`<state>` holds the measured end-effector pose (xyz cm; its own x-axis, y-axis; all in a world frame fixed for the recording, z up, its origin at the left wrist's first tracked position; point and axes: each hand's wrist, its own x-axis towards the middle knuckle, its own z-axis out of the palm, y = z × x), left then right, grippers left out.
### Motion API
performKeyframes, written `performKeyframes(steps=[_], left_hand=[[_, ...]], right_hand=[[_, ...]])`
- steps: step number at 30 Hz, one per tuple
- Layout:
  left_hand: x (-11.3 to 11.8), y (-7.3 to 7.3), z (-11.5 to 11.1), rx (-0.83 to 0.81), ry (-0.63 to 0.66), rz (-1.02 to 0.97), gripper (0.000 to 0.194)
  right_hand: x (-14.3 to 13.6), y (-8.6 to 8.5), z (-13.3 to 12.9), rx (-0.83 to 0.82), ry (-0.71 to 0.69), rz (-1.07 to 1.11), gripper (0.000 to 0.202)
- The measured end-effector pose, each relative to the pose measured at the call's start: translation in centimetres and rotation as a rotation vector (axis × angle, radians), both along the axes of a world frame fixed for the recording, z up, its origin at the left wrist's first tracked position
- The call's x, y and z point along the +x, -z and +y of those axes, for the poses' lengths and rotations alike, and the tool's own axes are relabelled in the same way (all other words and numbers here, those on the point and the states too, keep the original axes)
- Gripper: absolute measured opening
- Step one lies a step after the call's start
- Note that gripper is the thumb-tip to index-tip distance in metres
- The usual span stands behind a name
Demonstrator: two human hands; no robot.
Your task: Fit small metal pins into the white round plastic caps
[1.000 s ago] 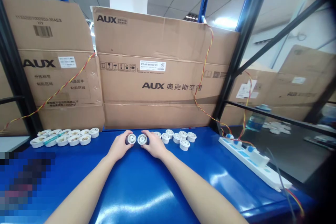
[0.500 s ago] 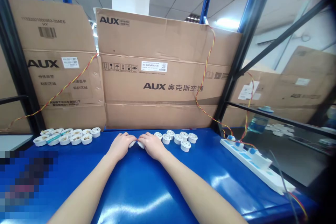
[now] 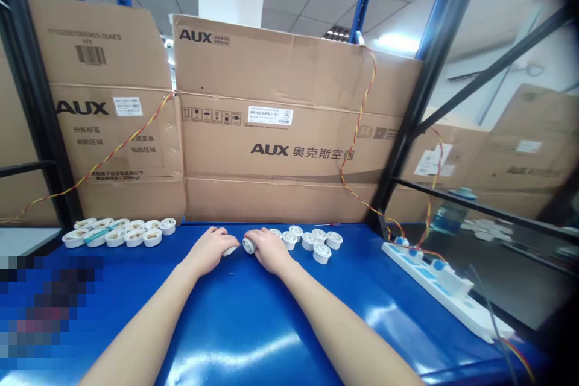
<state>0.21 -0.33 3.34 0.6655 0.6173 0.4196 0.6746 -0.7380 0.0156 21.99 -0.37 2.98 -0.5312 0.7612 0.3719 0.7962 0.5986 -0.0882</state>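
My left hand [image 3: 208, 252] is closed over the blue tabletop, its fingers pinching a small white piece [image 3: 230, 250] that is mostly hidden. Just to its right, my right hand [image 3: 270, 251] grips a small round white plastic cup [image 3: 248, 245] tilted on its side. A gap separates the two held pieces. Beside my right hand stands a loose group of similar white cups [image 3: 321, 253]. At the far left, two rows of white cups [image 3: 134, 237] hold small brownish bits, and a thin teal stick [image 3: 98, 234] lies across some of them.
Tall cardboard sheets [image 3: 280, 151] stand along the back of the blue table [image 3: 235, 325]. A white power strip [image 3: 446, 289] with plugs and cords lies along the right edge. A tiny dark speck [image 3: 231, 274] lies in front of my hands. Black rack posts [image 3: 398, 151] rise at the sides.
My hands have moved slightly apart, and the white piece and the cup are now separated. The cup's round face shows more. A tiny speck now shows on the table. The view has shifted slightly.
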Motion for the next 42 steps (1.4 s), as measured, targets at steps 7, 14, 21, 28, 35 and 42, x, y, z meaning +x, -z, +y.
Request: performKeyframes(steps=[7,14,21,28,35,42], left_hand=[[-0.7,0.0,0.2,-0.067,0.034,-0.058,0.037],[-2.2,3.8,2.3,-0.311,-0.450,-0.364,0.052],[-1.6,2.8,1.6,-0.278,-0.550,-0.453,0.036],[-0.9,2.1,0.9,-0.319,-0.532,-0.401,0.033],[0.2,0.8,-1.0,-0.540,0.063,-0.154,0.058],[2.2,0.7,-2.3,-0.648,0.208,0.145,0.098]], right_hand=[[0.0,0.1,-0.4,-0.094,0.079,0.051,0.039],[-0.5,1.4,0.0,-0.183,0.198,0.066,0.059],[-1.1,0.4,-0.7,-0.210,0.251,0.057,0.028],[-0.9,0.4,-0.6,-0.143,0.220,0.116,0.034],[1.5,-0.9,0.2,0.060,0.327,0.110,0.026],[3.5,0.6,1.4,-0.058,0.355,0.051,0.046]])
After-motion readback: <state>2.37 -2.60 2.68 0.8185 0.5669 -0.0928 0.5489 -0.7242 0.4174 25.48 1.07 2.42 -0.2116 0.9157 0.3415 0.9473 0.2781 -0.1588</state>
